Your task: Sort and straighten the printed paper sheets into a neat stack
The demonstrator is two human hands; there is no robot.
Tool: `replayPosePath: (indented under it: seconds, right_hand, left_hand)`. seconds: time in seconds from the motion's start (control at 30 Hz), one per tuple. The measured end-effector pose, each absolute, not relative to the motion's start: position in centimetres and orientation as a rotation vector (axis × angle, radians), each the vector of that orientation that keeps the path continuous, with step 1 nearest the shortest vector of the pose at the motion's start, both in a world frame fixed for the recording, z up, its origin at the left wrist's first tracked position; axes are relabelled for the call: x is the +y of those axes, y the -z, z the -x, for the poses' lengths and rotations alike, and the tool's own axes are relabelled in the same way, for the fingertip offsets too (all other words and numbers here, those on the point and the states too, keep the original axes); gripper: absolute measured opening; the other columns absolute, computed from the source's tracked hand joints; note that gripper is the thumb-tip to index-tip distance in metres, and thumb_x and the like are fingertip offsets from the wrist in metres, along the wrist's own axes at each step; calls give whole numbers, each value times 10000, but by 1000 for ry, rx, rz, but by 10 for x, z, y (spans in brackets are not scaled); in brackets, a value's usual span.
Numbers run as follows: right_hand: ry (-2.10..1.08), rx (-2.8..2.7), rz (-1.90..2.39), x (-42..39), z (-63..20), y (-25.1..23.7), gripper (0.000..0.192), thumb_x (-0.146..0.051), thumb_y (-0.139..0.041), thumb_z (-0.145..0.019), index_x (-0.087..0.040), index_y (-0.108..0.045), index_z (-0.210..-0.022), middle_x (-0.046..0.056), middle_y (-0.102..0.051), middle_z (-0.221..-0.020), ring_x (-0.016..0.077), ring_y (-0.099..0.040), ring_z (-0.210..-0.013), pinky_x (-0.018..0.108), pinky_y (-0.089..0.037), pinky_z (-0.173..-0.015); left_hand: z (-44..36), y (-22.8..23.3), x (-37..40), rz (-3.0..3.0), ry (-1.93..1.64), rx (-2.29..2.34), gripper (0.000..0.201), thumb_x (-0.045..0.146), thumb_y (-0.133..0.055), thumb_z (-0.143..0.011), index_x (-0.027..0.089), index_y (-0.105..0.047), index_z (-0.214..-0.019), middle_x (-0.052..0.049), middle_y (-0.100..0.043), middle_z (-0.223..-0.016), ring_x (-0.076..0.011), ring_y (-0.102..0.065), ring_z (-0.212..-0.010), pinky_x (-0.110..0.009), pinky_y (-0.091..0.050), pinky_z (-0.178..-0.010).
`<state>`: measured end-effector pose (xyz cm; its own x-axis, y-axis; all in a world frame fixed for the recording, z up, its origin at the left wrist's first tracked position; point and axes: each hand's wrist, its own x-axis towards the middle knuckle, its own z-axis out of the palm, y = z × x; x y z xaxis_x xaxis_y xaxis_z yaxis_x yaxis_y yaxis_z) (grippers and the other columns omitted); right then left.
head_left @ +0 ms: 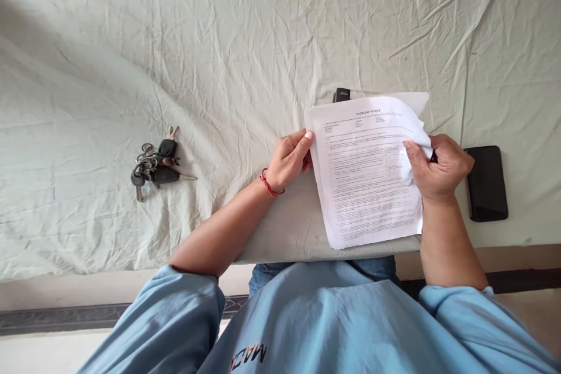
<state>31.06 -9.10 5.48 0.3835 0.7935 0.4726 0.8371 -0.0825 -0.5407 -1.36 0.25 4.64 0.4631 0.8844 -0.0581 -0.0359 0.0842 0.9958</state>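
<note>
A printed sheet of paper [368, 172], headed with small type, is held at both side edges above a grey board [289, 225] that lies on the bed sheet [175, 41]. The left hand [290, 159] is set at the paper's 9 o'clock edge, its grip closed on the margin, thumb on top and fingers curled beneath; a red thread bracelet [269, 186] is worn at the wrist. The right hand [438, 166] is closed on the 3 o'clock edge, where the paper is crumpled and bent upward under the thumb; a dark object is glimpsed between its fingers but cannot be identified. Both forearms are angled inward from the blue sleeves at 6 o'clock.

A black phone [486, 183] lies just beside the right hand at 3 o'clock. A bunch of keys [155, 168] lies well apart at 9 o'clock. A small black object [341, 94] is seen at the paper's 12 o'clock edge. Wrinkled open sheet extends toward 12 o'clock and between the keys and left hand; the bed's edge runs along 6 o'clock.
</note>
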Motion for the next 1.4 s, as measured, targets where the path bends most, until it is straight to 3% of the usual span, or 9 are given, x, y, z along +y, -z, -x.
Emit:
replayPosePath:
  seconds: [0.3,0.53,0.73,0.8,0.9,1.0,1.07,1.23,1.4]
  right_hand:
    - [-1,-1433,1868,-93,-311,-47,620,-925,-722,-969,-325,-719,-813,25,-535,-637,232,-529,-609,441,-472,-599]
    - [-37,-1406,1851,-95,-310,-40,650,-958,-740,-946,-321,-737,-819,5,-502,-616,213,-486,-582,433,-462,-584]
    - [-99,-1356,1848,-89,-310,-37,770,-1046,-620,-958,-318,-555,-715,-16,-406,-586,194,-414,-566,412,-426,-552]
    - [-119,-1342,1837,-85,-311,-33,737,-1021,-599,-991,-315,-612,-780,-3,-479,-636,208,-482,-605,420,-478,-591]
    - [-163,-1311,1783,-79,-314,-26,667,-968,-661,-999,-310,-757,-1038,36,-665,-838,225,-614,-698,429,-568,-671]
    - [-250,-1251,1746,-76,-317,-21,705,-945,-720,-978,-321,-781,-1301,85,-772,-1060,230,-690,-748,423,-590,-675]
    - [-312,-1209,1723,-75,-319,-20,720,-940,-741,-971,-326,-786,-1344,94,-792,-1075,243,-718,-769,421,-585,-667]
    - [-399,-1171,1690,-79,-327,-24,631,-942,-791,-945,-317,-834,-1026,0,-595,-714,227,-600,-665,409,-514,-628]
    - [-363,-1180,1674,-80,-331,-30,693,-936,-803,-951,-287,-682,-741,-19,-442,-647,182,-430,-618,391,-402,-591]
  left_hand:
    - [13,-48,1,-1399,-804,855,801,955,-583,-1092,231,-571,-750,9,-559,-509,-100,-500,-416,-276,-324,-428]
    - [13,-47,0,-1414,-809,867,786,944,-591,-1094,234,-594,-759,5,-572,-516,-107,-502,-423,-281,-333,-425]
    - [13,-47,1,-1480,-818,857,761,908,-575,-1125,244,-552,-753,16,-542,-510,-110,-498,-440,-297,-329,-450]
    - [13,-48,1,-1503,-814,865,767,923,-565,-1119,247,-545,-756,16,-545,-515,-113,-498,-455,-306,-329,-466]
    - [13,-48,2,-1540,-811,861,782,951,-565,-1099,249,-530,-755,18,-535,-524,-113,-481,-471,-317,-318,-482]
    - [13,-46,2,-1574,-822,862,779,931,-521,-1131,249,-511,-755,18,-517,-533,-109,-457,-477,-320,-310,-487]
    - [13,-45,2,-1582,-826,861,765,902,-497,-1158,250,-508,-758,17,-515,-533,-110,-454,-479,-318,-313,-487]
    - [14,-45,3,-1586,-806,846,776,894,-513,-1156,248,-503,-725,4,-536,-538,-112,-460,-480,-316,-316,-481]
    - [16,-48,3,-1594,-713,791,793,889,-463,-1175,238,-531,-727,2,-552,-544,-109,-481,-482,-297,-351,-475]
